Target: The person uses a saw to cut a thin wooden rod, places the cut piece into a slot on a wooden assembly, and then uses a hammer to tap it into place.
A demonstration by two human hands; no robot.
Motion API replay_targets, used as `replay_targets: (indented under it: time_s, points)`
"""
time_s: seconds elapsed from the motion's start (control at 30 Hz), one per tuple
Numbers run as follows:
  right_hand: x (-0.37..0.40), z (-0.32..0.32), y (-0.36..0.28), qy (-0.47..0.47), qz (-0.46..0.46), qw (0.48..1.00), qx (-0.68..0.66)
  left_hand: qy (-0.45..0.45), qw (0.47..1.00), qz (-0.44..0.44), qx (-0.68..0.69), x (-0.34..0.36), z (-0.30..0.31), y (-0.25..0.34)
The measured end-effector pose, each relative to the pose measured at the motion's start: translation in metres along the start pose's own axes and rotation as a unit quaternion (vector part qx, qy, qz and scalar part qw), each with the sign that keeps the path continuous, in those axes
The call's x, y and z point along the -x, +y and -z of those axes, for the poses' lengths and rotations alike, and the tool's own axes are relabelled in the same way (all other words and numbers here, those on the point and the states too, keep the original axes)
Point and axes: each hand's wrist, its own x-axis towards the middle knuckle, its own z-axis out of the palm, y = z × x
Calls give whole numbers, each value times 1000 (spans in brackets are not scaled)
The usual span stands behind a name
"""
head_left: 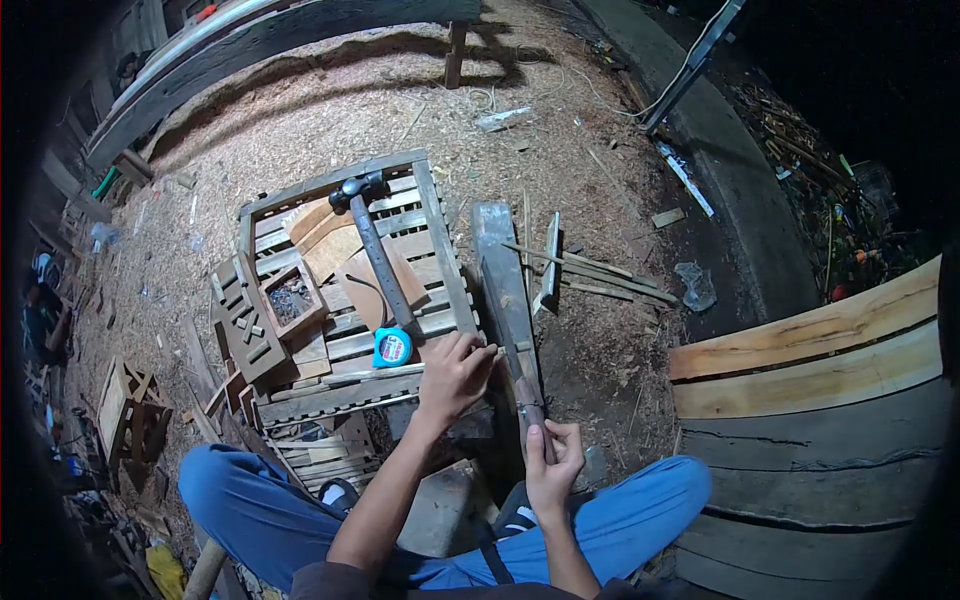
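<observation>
Dark wood piece (530,400): narrow, lying lengthwise over the near end of the long grey board (497,250), its near end in the right hand.
Right hand (555,465): fingers closed around the near end of the dark wood piece, thumb laid along its top.
Left hand (458,378): just left of the long grey board, beyond the right hand; fingers bent and bunched towards the board, only slightly open; whether they pinch anything cannot be told.
Slatted surface (436,215): low, wooden and framed, to the left of the long grey board, with tools and wood parts on it.
Hammer (372,245): on the slatted surface, black head at the far side, handle running back towards the left hand.
Tape measure (392,347): blue, with a white label, near the end of the hammer's handle.
Small wooden box (291,300): on the left part of the slatted surface, small dark bits inside.
Grooved panel (247,320): beside the small wooden box, tilted, with short bars across its face.
Thin sticks (600,272): to the right of the long grey board, in a loose bundle.
Clear plastic (695,286): crumpled on the ground, just past the sticks' right ends.
Planks (800,345): broad, side by side at the right, the two farthest ones pale yellow, the nearer ones grey.
</observation>
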Motion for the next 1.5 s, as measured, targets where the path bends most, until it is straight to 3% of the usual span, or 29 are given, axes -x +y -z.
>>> replay_targets:
  time_s: [0.17, 0.47, 0.87, 0.93, 1.13, 1.27, 1.37, 1.4, 1.5]
  points:
    - [-9, -2, -1, -4, 44, 998, 42, 12, 1000, 4, 1, -1, 1, 2]
    - [-11, -7, -1, -19, -10, 1000, 8, -32, 999, 22, 22, 3, 1, -4]
    - [-11, -10, 5, -18, -23, 999, 21, 7, 1000, 12, 5, 3, -3, -8]
    - [-7, -12, 17, 1, 63, 998, 26, 4, 1000, 5, -1, 2, 0, -5]
    - [32, 14, 26, 31, 73, 997, 25, -2, 1000, 3, 1, 1, -1, -7]
    - [-6, -6, 5, -29, -1, 999, 42, 6, 1000, 4, 3, 3, -5, -11]
    - [12, 6, 29, -14, 56, 996, 65, 4, 1000, 3, 11, 1, -5, -10]
    - [23, 10, 35, -5, 58, 998, 16, 5, 1000, 4, 11, 1, -3, -10]
    - [24, 13, 33, -7, 51, 998, 31, -4, 1000, 8, 19, 1, -1, -6]
